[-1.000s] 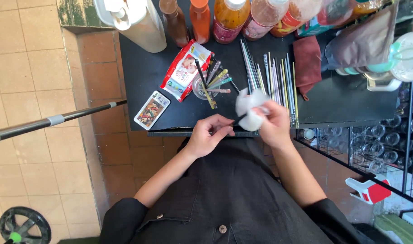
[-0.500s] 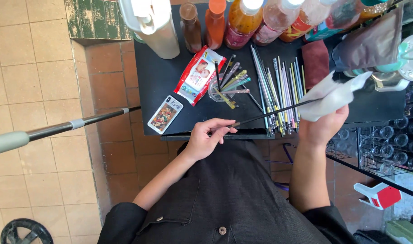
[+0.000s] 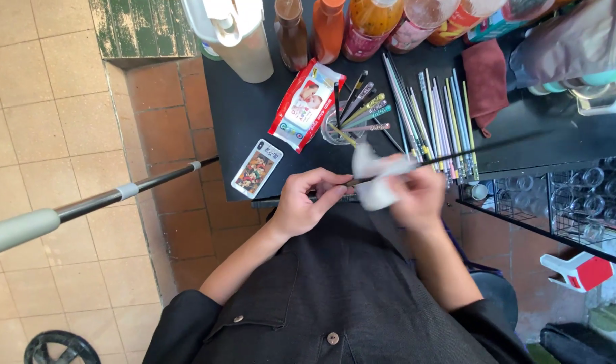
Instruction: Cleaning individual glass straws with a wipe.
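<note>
Pinching one end of a thin dark rod (image 3: pixel 456 154), the left hand (image 3: pixel 306 201) curls at the near edge of the black surface (image 3: pixel 247 108). Right hand (image 3: pixel 416 195) grips a white wipe (image 3: pixel 375 176) around the rod, just short of the clear cup (image 3: pixel 338 131).

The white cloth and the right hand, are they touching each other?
Touching. The head view shows the right hand closed around the white cloth, with the cloth bunched against its fingers. No gap shows between them.
</note>
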